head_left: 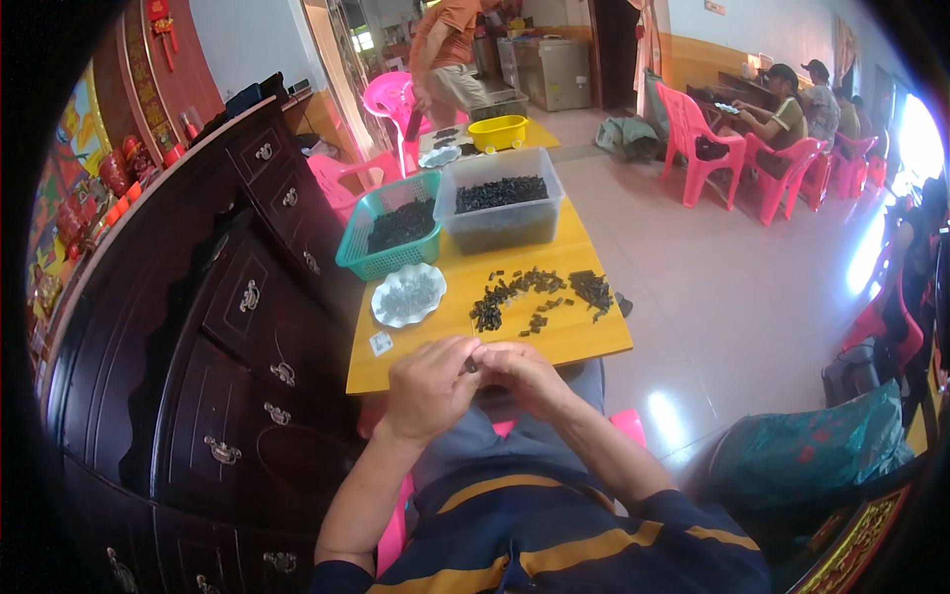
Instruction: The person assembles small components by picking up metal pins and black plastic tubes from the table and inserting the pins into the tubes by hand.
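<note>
Close in front of my body, at the table's near edge, both hands meet with their fingers closed. My left hand (427, 389) grips a small black part (471, 365), which shows only partly between the fingers. The fingertips of my right hand (522, 376) are pinched together against it; whatever they hold is hidden. Just beyond lie several loose small black parts (513, 289) and a denser pile of them (592, 292) to the right. At the left is a white scalloped plate (382, 309) of small clear pieces (410, 294).
A green basket (381, 265) and a clear plastic bin (503, 234), both with black parts, stand on the yellow table (465, 255). A dark cabinet (228, 366) borders the left. Beyond are a yellow tub (498, 133), a standing person (450, 49), pink chairs (701, 139) and seated people.
</note>
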Demonstrator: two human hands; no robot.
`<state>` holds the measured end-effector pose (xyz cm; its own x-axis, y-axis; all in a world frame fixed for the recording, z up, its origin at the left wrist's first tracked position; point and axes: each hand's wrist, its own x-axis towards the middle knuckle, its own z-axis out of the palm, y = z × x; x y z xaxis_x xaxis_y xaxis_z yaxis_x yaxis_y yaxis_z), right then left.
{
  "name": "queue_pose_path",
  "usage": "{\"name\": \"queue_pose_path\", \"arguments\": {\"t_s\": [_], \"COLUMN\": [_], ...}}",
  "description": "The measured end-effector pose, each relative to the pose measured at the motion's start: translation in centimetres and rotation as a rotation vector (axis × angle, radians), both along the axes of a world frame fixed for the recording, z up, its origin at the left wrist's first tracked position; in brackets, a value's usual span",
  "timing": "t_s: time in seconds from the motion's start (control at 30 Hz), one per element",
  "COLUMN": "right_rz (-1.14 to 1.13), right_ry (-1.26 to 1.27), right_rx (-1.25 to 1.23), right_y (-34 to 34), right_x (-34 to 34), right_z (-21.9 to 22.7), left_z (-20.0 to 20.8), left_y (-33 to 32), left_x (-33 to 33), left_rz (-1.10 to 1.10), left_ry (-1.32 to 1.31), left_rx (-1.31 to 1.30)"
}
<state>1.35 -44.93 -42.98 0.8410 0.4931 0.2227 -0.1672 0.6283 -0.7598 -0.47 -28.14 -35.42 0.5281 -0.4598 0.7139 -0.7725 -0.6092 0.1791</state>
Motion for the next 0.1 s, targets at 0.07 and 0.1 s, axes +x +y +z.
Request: {"name": "queue_pose_path", "arguments": {"t_s": [0.07, 0.1], "right_rz": [0.01, 0.007], "right_ry": [0.001, -0.008], "right_rx": [-0.056, -0.074], "right_y": [0.1, 0.3], "right_x": [0.6, 0.9], "right_z": [-0.9, -1.4], "left_z": [-0.5, -0.8], "left_y": [0.1, 0.2], "left_x": [0.1, 0.3], "left_rz": [0.05, 0.061], "left_ry": [0.029, 0.027], "left_rx": [0.053, 0.073]}}
